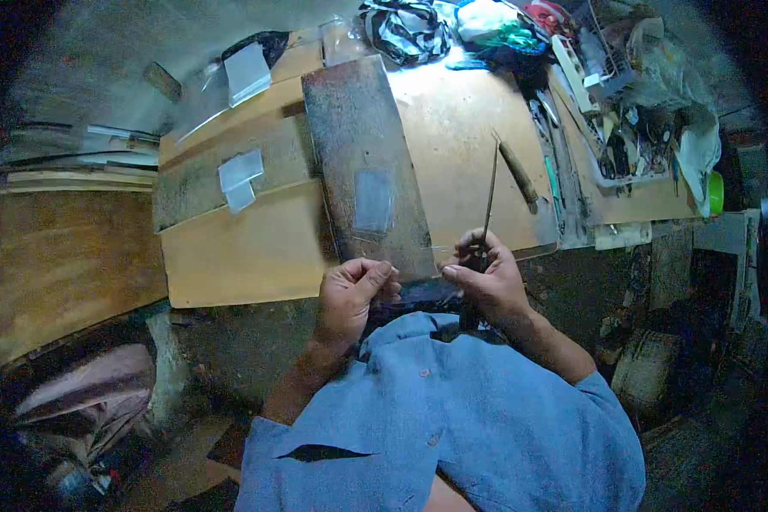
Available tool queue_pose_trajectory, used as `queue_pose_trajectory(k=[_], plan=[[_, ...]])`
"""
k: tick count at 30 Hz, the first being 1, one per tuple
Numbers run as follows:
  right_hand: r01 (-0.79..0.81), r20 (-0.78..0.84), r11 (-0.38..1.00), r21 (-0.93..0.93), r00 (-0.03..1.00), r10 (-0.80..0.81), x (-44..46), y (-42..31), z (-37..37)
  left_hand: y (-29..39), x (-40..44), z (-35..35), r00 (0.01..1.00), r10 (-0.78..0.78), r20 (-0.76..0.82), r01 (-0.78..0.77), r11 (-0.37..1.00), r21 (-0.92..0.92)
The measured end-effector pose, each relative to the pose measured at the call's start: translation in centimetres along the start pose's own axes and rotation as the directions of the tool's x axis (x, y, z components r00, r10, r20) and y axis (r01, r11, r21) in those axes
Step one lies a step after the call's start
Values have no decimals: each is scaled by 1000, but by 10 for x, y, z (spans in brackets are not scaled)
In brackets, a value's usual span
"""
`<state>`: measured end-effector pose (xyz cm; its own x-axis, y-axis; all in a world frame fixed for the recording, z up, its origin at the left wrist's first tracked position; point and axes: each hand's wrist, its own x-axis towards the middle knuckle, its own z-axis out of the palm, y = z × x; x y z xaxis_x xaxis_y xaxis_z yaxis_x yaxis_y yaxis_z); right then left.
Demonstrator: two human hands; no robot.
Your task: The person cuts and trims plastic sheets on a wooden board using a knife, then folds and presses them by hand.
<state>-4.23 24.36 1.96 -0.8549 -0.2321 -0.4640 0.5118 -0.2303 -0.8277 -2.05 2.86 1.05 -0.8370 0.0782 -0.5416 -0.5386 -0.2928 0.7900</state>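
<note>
A straight, thin, dark rod-like tool [491,192] points to the far side from the right hand [489,277], closed round its handle by the table's near edge. The left hand [357,294] is curled, thumb to fingers; whether it holds anything I cannot tell. Beyond lies a long, speckled, dark-grey board [341,119]; smooth tan tabletop [452,128] stretches from its right edge to a round-handled brown tool [518,173].

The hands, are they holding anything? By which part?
The right hand holds a long thin tool by its dark handle; whether the left hand holds anything can't be told.
</note>
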Motion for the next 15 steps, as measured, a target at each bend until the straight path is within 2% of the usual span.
queue_pose_trajectory(k=[5,11,15], plan=[[-19,-76,1000,-22,997,18,-4,5,-3,1,-2,2,1000,-3,10,3,1000,-20],[-6,-105,999,44,994,11,-8,10,-8,-1,2,2,999,-34,5,33,999,26],[68,-128,997,19,990,-65,-7,11,-9,-2,6,3,1000,-7,17,6,995,99]])
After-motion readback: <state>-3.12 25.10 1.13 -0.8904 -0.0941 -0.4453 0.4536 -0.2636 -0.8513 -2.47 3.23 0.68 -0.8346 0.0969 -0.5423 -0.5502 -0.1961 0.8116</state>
